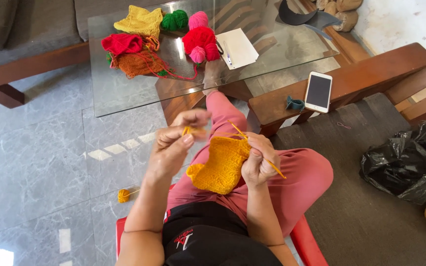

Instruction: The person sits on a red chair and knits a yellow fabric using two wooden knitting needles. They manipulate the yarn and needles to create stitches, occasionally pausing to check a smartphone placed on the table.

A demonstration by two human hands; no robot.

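An orange-yellow knitted piece (220, 165) hangs between my hands above my lap. My right hand (257, 160) grips its right edge together with a thin orange needle (272, 165) that sticks out down to the right. My left hand (176, 143) is raised at the left, fingers pinched on the yellow yarn strand (189, 130) that runs to the knitting. A small yellow yarn ball (124, 195) lies on the floor at the lower left.
A glass table (124, 93) ahead carries knitted pieces and yarn balls in yellow, green, red, pink and orange, plus white paper (237, 47). A white phone (318, 91) lies on the wooden armrest. A black plastic bag (410, 165) sits on the right seat.
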